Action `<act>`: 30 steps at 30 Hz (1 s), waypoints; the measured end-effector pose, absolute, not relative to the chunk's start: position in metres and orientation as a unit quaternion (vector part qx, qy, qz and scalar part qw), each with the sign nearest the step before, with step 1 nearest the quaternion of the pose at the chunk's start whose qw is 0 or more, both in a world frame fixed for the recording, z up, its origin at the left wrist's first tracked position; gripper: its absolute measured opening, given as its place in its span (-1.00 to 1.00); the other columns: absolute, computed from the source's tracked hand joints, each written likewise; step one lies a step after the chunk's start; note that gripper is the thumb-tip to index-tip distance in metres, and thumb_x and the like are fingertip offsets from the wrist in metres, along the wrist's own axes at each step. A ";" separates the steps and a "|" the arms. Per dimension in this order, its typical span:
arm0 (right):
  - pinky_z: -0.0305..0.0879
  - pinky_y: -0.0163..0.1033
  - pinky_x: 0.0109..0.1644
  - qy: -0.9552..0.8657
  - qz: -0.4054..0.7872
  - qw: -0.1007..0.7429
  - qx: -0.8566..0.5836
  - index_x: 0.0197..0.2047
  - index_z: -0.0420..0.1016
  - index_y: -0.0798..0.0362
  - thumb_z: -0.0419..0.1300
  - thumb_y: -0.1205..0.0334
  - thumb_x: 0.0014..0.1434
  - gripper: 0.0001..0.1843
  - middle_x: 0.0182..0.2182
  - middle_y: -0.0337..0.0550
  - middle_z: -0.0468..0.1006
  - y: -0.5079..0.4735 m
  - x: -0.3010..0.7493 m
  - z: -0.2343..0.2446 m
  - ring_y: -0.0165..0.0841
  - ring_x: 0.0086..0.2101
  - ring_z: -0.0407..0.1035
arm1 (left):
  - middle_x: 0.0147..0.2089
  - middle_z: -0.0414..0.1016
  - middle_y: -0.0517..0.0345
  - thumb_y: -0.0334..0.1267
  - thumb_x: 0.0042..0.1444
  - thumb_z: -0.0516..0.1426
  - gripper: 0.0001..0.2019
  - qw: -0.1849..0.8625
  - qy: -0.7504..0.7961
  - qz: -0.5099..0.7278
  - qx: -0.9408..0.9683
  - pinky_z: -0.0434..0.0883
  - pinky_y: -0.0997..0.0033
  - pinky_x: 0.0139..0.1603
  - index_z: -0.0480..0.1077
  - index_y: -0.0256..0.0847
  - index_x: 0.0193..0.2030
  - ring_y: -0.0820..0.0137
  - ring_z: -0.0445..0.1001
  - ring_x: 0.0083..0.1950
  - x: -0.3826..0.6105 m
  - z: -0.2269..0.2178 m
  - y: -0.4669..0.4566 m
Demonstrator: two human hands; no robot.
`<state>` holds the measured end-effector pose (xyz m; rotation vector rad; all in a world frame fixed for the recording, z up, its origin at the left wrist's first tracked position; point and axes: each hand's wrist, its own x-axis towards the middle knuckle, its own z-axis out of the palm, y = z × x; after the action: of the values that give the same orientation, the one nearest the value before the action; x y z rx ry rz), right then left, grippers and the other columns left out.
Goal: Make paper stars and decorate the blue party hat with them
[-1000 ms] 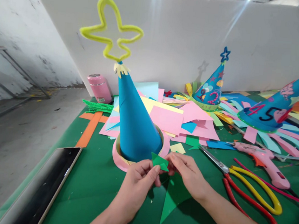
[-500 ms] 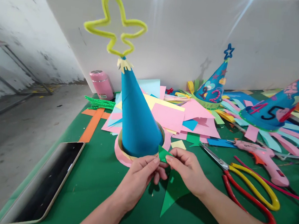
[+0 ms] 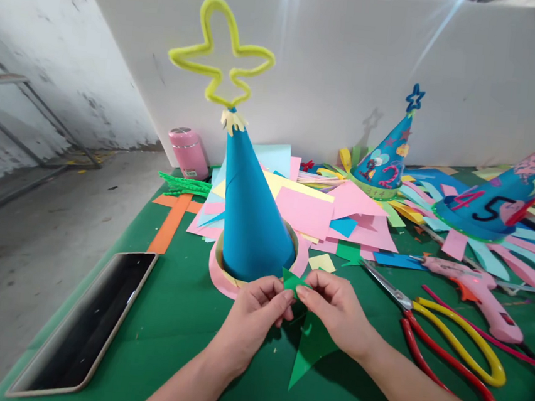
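Note:
My left hand (image 3: 249,318) and my right hand (image 3: 339,311) meet in front of me, both pinching a small green paper piece (image 3: 294,282). Just beyond it stands a tall blue paper cone hat (image 3: 249,218) with a pink brim (image 3: 219,279) and a yellow pipe-cleaner star (image 3: 222,57) on top. Under my hands lies a larger green paper triangle (image 3: 310,349) on the green table (image 3: 165,329).
A dark tablet (image 3: 88,322) lies at the left table edge. Red-and-yellow scissors (image 3: 447,350) and a pink glue gun (image 3: 471,289) lie right. Coloured paper sheets (image 3: 323,209), a pink bottle (image 3: 189,154), an orange strip (image 3: 171,223) and two decorated blue hats (image 3: 387,158) (image 3: 499,201) fill the back.
Both hands kept the green piece pinched and worked it slightly, its shape looking smaller between the fingers. The camera view shifted a little; the hat stands where it was.

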<state>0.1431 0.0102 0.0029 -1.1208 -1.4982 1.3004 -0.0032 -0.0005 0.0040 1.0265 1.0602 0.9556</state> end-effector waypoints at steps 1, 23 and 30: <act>-0.02 -0.37 -0.54 -0.595 0.523 0.417 -0.445 -0.61 0.17 0.07 0.09 0.22 0.07 -0.72 -0.65 -0.36 0.12 0.010 0.143 0.003 -0.50 -0.58 0.00 | -0.63 0.31 0.27 -0.21 -0.01 0.14 -0.77 0.632 0.467 0.420 0.454 0.10 0.54 -0.54 0.26 -0.26 -0.59 0.55 0.16 -0.57 -0.003 0.004 -0.001; 0.02 -0.39 -0.51 -0.559 0.566 0.447 -0.410 -0.58 0.21 0.10 0.09 0.21 0.10 -0.73 -0.66 -0.34 0.24 0.010 0.142 0.001 -0.51 -0.58 0.09 | -0.58 0.35 0.22 -0.20 -0.01 0.15 -0.79 0.599 0.481 0.413 0.489 0.13 0.53 -0.52 0.36 -0.29 -0.55 0.54 0.19 -0.55 0.000 0.005 -0.002; 0.01 -0.39 -0.51 -0.587 0.545 0.433 -0.414 -0.55 0.24 0.11 0.07 0.22 0.11 -0.75 -0.63 -0.33 0.25 0.008 0.140 0.000 -0.51 -0.56 0.07 | -0.59 0.30 0.22 -0.22 0.02 0.11 -0.78 0.545 0.504 0.400 0.538 0.12 0.51 -0.52 0.32 -0.28 -0.56 0.51 0.17 -0.53 -0.003 0.005 -0.003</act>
<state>0.1399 0.0083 0.0001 -1.0304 -1.4618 1.3589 -0.0033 -0.0027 0.0054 1.2758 1.1959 0.9487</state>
